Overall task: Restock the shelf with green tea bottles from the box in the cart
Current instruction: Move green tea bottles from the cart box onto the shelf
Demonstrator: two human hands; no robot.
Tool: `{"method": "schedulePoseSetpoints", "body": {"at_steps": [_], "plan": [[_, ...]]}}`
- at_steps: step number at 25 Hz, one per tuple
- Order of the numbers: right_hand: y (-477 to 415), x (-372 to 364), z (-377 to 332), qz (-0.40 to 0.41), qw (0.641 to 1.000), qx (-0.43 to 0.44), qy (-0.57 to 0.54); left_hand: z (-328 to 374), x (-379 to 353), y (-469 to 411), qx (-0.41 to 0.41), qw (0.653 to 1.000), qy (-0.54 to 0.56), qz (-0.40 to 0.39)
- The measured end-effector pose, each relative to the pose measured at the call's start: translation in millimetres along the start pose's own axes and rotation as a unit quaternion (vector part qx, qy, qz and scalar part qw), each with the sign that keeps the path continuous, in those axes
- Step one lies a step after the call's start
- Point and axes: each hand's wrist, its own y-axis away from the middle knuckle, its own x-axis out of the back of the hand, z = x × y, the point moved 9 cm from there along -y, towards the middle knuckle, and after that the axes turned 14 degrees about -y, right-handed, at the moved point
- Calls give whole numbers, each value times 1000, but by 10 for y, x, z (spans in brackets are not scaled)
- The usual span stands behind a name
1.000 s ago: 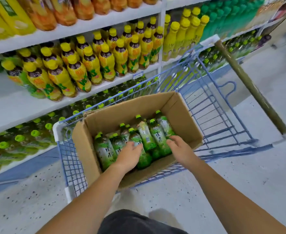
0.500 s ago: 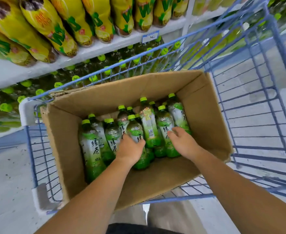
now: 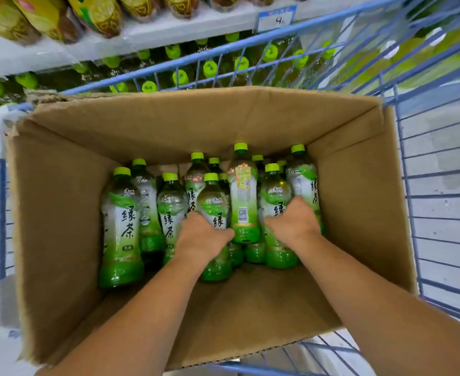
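A person reaches both arms into an open cardboard box (image 3: 60,213) standing in a blue wire cart (image 3: 427,213) at centre frame, where green tea bottles (image 3: 121,213) stand upright, crowded toward the far wall. The left hand (image 3: 200,234) is wrapped around the middle bottle (image 3: 214,202). The right hand (image 3: 294,221) clasps a neighbouring bottle (image 3: 275,196) to its right. Along the top of the frame, a white shelf (image 3: 169,28) carries yellow-labelled bottles (image 3: 96,12), with green-capped bottles (image 3: 210,69) on the level below.

Forearms stretched forward, left hand (image 3: 202,236) gripping one bottle (image 3: 214,203), right hand (image 3: 294,222) gripping another bottle (image 3: 274,198)
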Motion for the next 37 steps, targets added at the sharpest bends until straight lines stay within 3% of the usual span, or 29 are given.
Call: {"method": "schedulePoseSetpoints", "body": {"at_steps": [5,9,19,27,37], "plan": [[61,-61,40,-37,992,-33,-114,68,68,68,-17,994,102,-32],[261,10,-164,-90,963,22,-255,131,223,336,-58,977,206,-14],[1141,198,-968,-73,944,187,-263,-335,981,1045,-112,916,381,59],[2792,254,-1874,-57,913,279,-292,-1178,2007,2146,-198,874,425,125],[4733,-458,-3086,-70,870,368,-320,-2911,3332,3030,-239,812,497,190]]}}
